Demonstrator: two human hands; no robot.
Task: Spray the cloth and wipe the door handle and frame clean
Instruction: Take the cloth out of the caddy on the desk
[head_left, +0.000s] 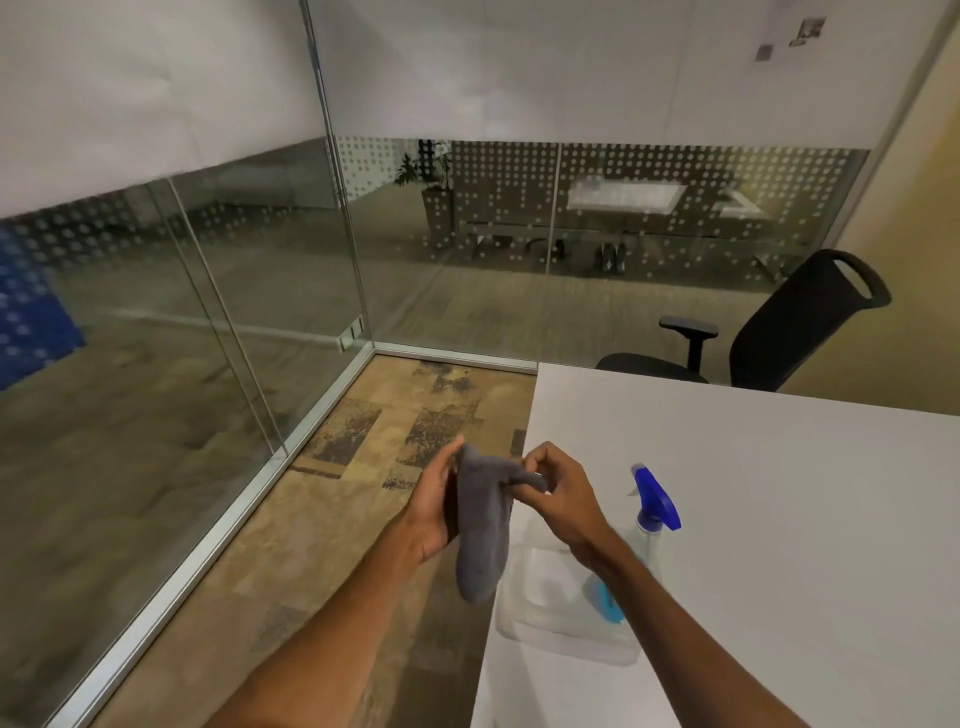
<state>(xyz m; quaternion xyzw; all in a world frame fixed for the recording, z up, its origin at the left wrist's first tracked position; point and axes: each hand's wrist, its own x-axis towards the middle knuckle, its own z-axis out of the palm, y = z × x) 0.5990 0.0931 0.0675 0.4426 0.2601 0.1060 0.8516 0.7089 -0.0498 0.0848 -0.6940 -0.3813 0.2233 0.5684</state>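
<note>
A grey cloth (480, 540) hangs between my two hands over the floor, just left of the white table's corner. My left hand (434, 512) holds its upper left edge, palm turned toward it. My right hand (558, 493) pinches the cloth's top right corner. A clear spray bottle with a blue trigger head (655, 501) stands on the table right behind my right wrist; my forearm hides its lower part. A glass door (260, 244) with a metal frame (340, 192) stands to the left. No door handle is visible.
The white table (779, 519) fills the lower right, with a clear plastic tray (550, 618) near its edge. A black office chair (769, 332) stands behind the table. Glass walls with dotted film enclose the room, and patterned carpet (374, 467) covers the floor.
</note>
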